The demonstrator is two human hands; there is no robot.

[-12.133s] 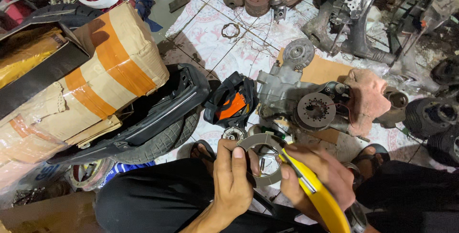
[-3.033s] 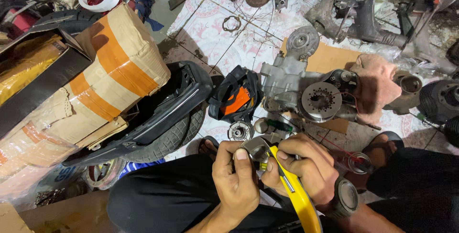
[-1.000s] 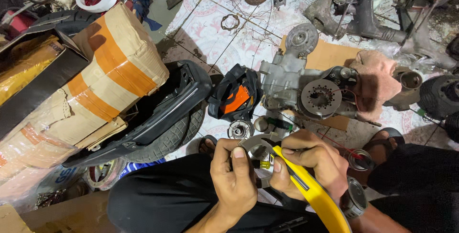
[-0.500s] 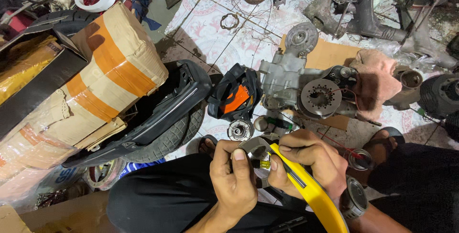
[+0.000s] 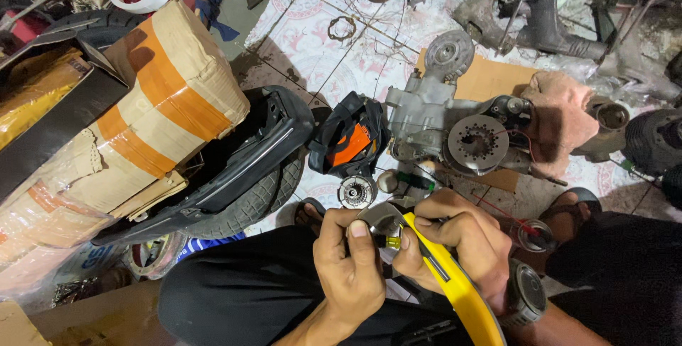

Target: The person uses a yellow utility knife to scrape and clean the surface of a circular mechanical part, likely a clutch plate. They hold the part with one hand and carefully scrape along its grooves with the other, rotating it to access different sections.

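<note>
My left hand [image 5: 349, 261] grips a small curved grey metal part [image 5: 379, 216] with a brass-coloured fitting [image 5: 392, 241], thumb pressed on top. My right hand [image 5: 455, 239] is closed on a yellow-handled tool [image 5: 458, 289] whose tip meets that part. A watch [image 5: 527, 290] sits on my right wrist. Both hands hover over my lap, above dark trousers. On the floor just ahead lie a round bearing-like part [image 5: 356, 191] and an engine block [image 5: 455, 129] with a round perforated disc.
A taped cardboard-wrapped bundle [image 5: 128, 119] and a black scooter panel over a tyre [image 5: 241, 168] fill the left. A black and orange bag [image 5: 352, 140], a pink rag [image 5: 561, 115], cylinders and other engine parts crowd the tiled floor. My sandalled feet [image 5: 568, 211] rest nearby.
Both hands stay on the metal part and tool. Compared with twelve seconds ago, the hands sit slightly higher and closer together; in the last second little has shifted.
</note>
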